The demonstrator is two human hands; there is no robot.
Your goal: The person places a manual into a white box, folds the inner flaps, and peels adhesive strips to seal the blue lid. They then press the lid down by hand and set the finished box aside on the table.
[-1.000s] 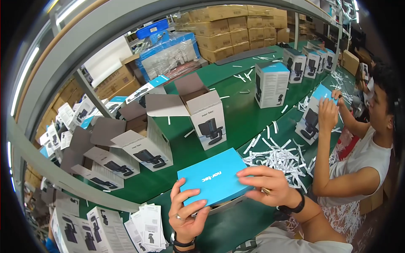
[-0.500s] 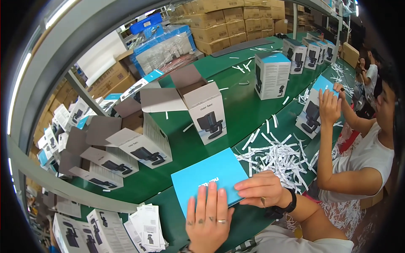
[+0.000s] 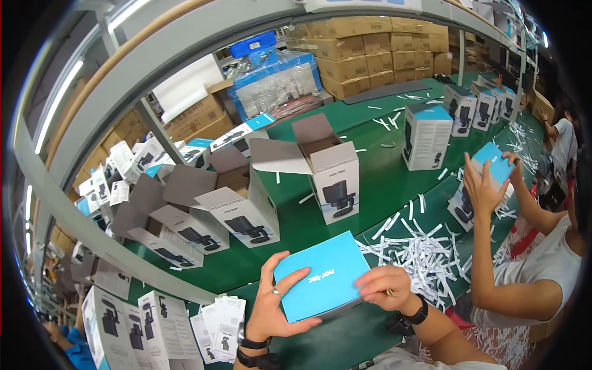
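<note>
A box with a bright blue top (image 3: 324, 269) is in front of me, its blue face turned up and its pale side showing along the near edge. My left hand (image 3: 275, 302) wraps round the left end, with the thumb along the near side and a ringed finger lying over the blue face. At the right end, my right hand (image 3: 390, 288) has its fingers bent together on the edge of the box; they are slightly blurred. Beyond the box, an open white carton (image 3: 335, 191) with a microphone picture stands upright, its flaps spread.
More open cartons (image 3: 246, 216) lean in a row at left. Printed leaflets (image 3: 223, 324) and upright boxes (image 3: 168, 330) are at the near left. Shredded paper (image 3: 422, 262) is heaped at right. There a co-worker's hands (image 3: 490, 179) hold a blue-topped box. A closed box (image 3: 427, 139) stands farther back.
My left hand has gone from lying flat on the blue face to gripping the left end. The view has shifted. The co-worker's blue-topped piece now sits raised above a carton.
</note>
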